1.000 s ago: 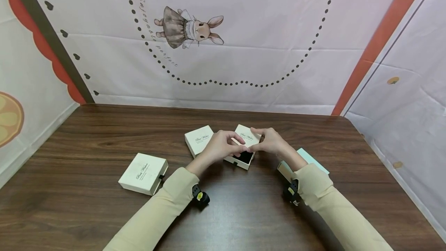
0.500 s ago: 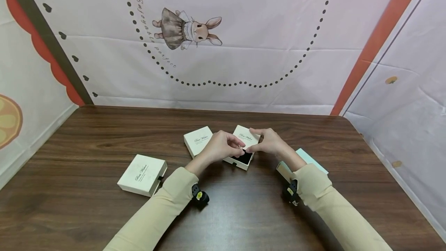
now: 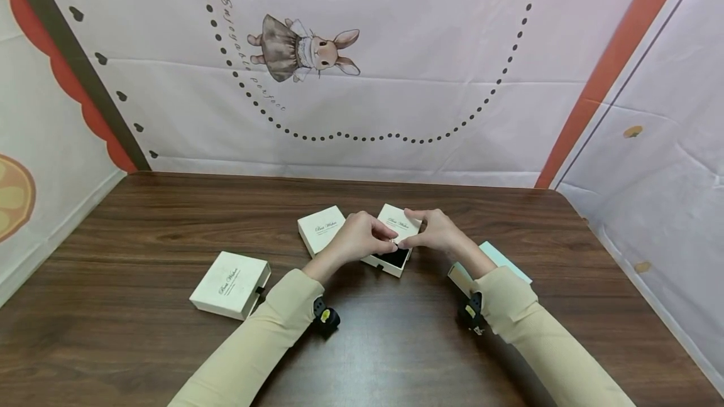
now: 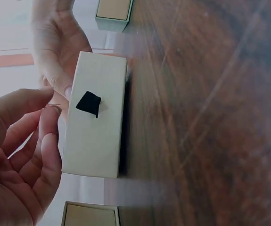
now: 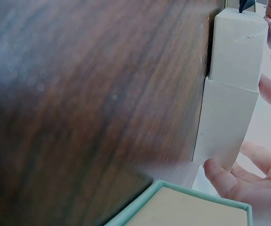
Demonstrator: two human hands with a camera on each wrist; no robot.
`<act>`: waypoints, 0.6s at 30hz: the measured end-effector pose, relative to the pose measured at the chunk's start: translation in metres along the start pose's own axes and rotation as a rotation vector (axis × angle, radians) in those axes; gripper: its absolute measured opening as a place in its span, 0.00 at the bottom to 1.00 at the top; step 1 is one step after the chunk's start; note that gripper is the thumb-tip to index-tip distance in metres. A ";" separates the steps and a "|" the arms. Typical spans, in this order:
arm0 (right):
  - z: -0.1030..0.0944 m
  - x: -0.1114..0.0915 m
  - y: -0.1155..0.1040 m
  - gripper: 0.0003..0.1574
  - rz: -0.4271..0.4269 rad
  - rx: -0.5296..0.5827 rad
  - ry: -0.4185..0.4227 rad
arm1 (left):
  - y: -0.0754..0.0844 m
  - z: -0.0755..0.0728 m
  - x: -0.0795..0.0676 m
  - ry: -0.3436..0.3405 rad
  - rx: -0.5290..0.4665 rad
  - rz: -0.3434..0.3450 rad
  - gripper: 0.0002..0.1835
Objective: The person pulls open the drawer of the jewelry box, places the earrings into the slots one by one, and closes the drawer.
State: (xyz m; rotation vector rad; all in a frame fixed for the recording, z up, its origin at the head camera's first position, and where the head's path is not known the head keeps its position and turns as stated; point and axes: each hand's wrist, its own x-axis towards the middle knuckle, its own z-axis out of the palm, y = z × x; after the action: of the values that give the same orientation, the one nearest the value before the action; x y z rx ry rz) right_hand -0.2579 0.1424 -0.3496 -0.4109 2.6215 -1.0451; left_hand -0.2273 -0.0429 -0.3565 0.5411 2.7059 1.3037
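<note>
A white drawer box [image 3: 398, 220] with "Best Wishes" lettering lies on the table, its drawer pulled partway out toward me and black inside. My left hand [image 3: 359, 235] is over the drawer, thumb and fingertips pinching a small, thin, shiny thing [image 4: 53, 104], too fine to make out its kind. In the left wrist view the drawer front [image 4: 95, 117] shows a black pull tab [image 4: 88, 102]. My right hand [image 3: 437, 231] grips the box from its right, fingers at the far end of the sleeve [image 5: 227, 122] and thumb near the drawer [image 5: 239, 47].
A second white box [image 3: 319, 226] stands just left of the opened one, partly behind my left hand. A third white box [image 3: 232, 282] lies farther left and nearer. Under my right forearm is a mint-green box [image 3: 506, 260]. A printed cloth [image 3: 424, 99] hangs behind the table.
My left hand has shifted very slightly over the drawer, the small shiny thing still pinched. The right hand keeps its grip on the box; the boxes stay in place.
</note>
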 end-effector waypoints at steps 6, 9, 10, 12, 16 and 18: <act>0.000 -0.001 0.001 0.47 -0.015 0.001 -0.002 | 0.001 0.000 0.002 -0.018 0.044 -0.002 0.09; 0.000 -0.001 0.002 0.48 -0.024 0.003 0.001 | 0.001 0.000 0.003 -0.024 0.056 0.007 0.06; 0.000 -0.001 0.002 0.48 -0.028 0.001 0.003 | 0.002 0.000 0.003 -0.025 0.065 0.009 0.06; 0.000 0.000 0.002 0.48 -0.032 0.002 0.005 | 0.002 0.001 0.004 -0.030 0.082 0.013 0.05; -0.001 0.000 0.003 0.47 -0.042 -0.009 0.007 | 0.000 0.002 0.005 -0.052 0.101 0.000 0.05; -0.001 -0.001 0.003 0.47 -0.047 -0.002 0.005 | 0.000 0.002 0.006 -0.057 0.129 0.000 0.05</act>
State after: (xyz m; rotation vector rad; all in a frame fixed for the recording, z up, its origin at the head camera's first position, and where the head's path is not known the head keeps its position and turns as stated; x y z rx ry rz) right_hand -0.2580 0.1459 -0.3509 -0.4730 2.6298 -1.0598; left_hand -0.2322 -0.0395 -0.3577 0.5804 2.7560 1.1014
